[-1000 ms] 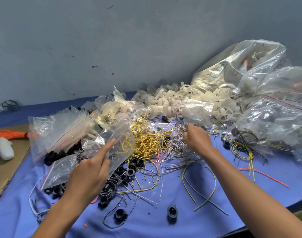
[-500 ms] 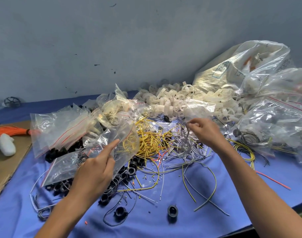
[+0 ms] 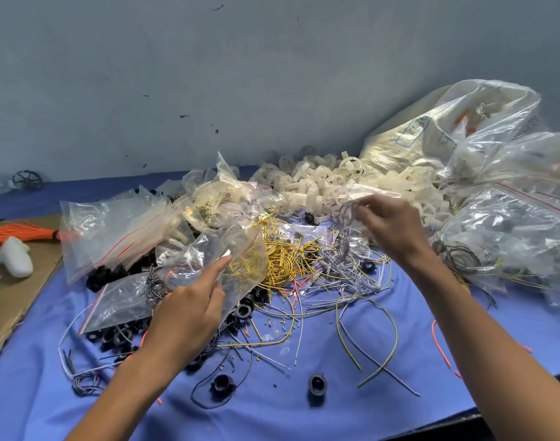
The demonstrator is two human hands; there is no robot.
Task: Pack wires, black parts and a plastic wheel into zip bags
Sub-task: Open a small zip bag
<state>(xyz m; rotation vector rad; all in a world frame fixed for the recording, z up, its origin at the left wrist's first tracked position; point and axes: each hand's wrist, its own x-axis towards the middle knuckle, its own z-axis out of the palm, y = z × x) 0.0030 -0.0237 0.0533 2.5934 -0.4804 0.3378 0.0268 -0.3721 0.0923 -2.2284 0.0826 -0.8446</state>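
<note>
- Handling: the grey wires (image 3: 345, 240) look light, thin and springy. They would likely bend without harm, but they may tangle with their neighbours and slip out of a loose pinch. A firm hold near the middle of the bunch seems best, so that both ends trail evenly.
- The zip bag (image 3: 192, 262) is a soft, crinkled, slippery film. It is probably best held at its lip, with the mouth kept spread.
- The right hand (image 3: 390, 227) is raised over the far middle of the blue cloth (image 3: 304, 415). Its fingertips pinch a few grey wires at their top, and the strands hang down to the left of the palm towards the loose heap below.
- The left hand (image 3: 189, 310), nearer and to the left, grips the zip bag. The forefinger lies straight up along the film, while the other fingers curl under it.
- The bag and the pinched wires are apart, with the yellow wires (image 3: 272, 259) lying between them.
- Some black parts (image 3: 316, 385) lie scattered on the near cloth, and the plastic wheels (image 3: 316, 186) are heaped by the far wall.
</note>
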